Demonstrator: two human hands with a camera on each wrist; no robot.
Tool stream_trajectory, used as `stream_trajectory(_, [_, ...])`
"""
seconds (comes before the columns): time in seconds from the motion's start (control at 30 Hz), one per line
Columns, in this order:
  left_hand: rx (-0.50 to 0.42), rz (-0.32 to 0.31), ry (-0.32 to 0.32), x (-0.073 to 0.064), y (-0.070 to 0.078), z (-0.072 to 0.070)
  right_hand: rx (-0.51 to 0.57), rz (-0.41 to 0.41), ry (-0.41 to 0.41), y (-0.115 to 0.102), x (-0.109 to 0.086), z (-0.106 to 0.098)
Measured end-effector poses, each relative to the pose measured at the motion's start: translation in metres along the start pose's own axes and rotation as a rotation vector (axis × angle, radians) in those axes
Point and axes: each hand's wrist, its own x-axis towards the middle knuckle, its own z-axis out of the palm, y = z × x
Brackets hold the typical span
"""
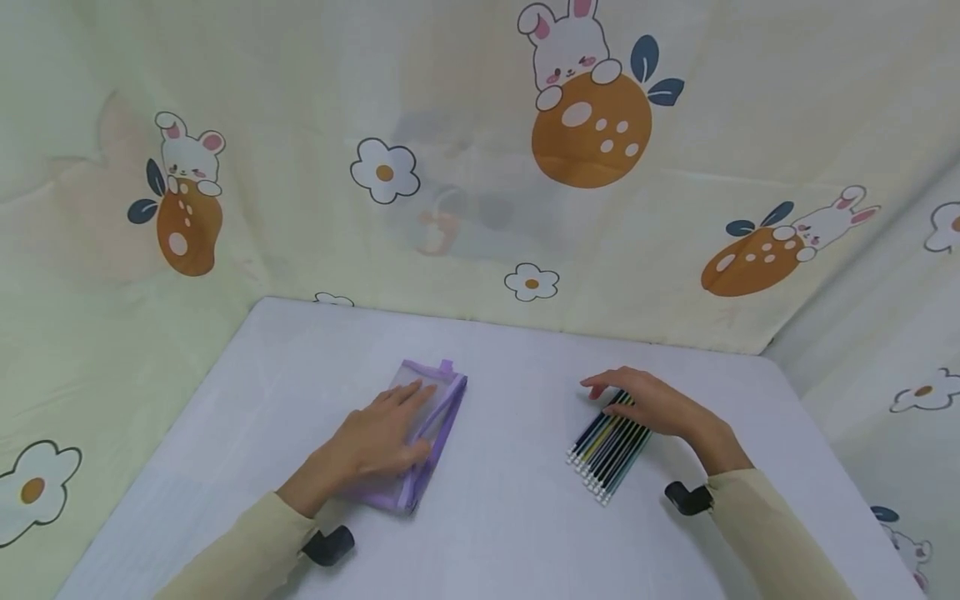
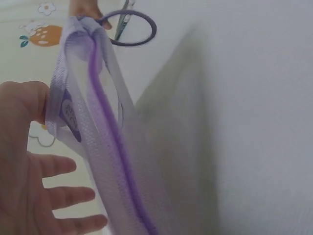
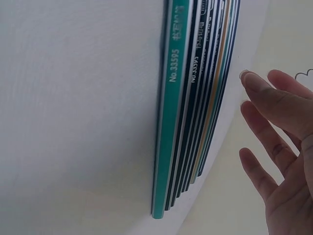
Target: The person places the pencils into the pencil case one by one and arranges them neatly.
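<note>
A translucent mesh pencil pouch with purple edging lies left of the table's middle. My left hand rests on it, fingers spread; in the left wrist view its thumb touches the pouch edge, the other fingers extended. To the right, several pencils lie side by side in a row, white ends toward me. Most are dark, with a yellow one and a green one among them. Above their far part hovers my right hand, fingers loosely bent, holding nothing. The right wrist view shows it apart from the pencils.
A white-covered table bears everything. Behind it hangs a pale curtain printed with rabbits and flowers, and more curtain runs along the right side. Dark cameras are strapped at both wrists.
</note>
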Motion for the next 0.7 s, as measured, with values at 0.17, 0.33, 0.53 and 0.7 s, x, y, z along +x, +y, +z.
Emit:
stream_trajectory(0.17, [-0.054, -0.008, 0.009, -0.001, -0.001, -0.005, -0.012, -0.020, -0.013, 0.003, 0.002, 0.000])
stream_trajectory(0.33, [-0.099, -0.002, 0.019, -0.001, -0.005, -0.008, -0.024, -0.035, -0.023, 0.006, 0.005, 0.002])
stream_trajectory(0.53, [-0.148, 0.029, 0.026, -0.001, -0.012, -0.011, -0.018, -0.058, -0.057, 0.010, 0.009, 0.001])
stream_trajectory(0.7, [-0.187, 0.048, 0.041, -0.003, -0.015, -0.015, -0.026, -0.079, -0.079, 0.014, 0.012, -0.001])
